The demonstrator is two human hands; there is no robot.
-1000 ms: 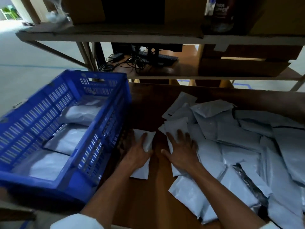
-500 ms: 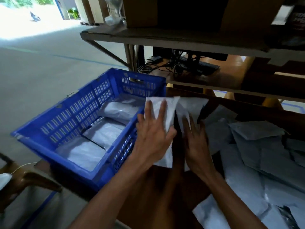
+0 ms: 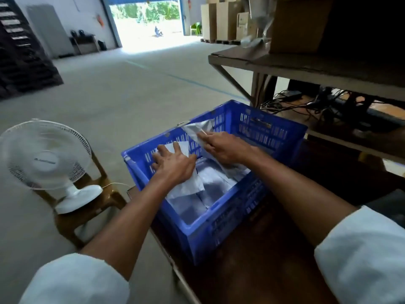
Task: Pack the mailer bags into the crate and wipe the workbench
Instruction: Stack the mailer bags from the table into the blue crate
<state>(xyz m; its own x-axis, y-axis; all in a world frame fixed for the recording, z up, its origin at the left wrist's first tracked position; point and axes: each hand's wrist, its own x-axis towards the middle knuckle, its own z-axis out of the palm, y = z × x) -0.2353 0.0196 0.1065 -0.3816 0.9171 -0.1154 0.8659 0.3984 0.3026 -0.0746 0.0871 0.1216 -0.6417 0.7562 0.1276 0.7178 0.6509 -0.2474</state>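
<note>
My left hand (image 3: 175, 164) spreads its fingers over a mailer bag (image 3: 186, 185), thumb seemingly tucked beneath to pinch it. My right hand (image 3: 225, 148) curls round a second mailer bag (image 3: 198, 131), held tilted. Both forearms reach forward, palms down, so these can drop flat onto the packed bags (image 3: 192, 209) just below, inside the blue crate (image 3: 274, 128) on the workbench (image 3: 252, 264).

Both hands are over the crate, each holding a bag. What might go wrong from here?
The bag in the right hand is up at the crate rim; released there, it may slip onto the floor. The crate sits at the workbench edge, so a hard push by the left hand might shift it off.
</note>
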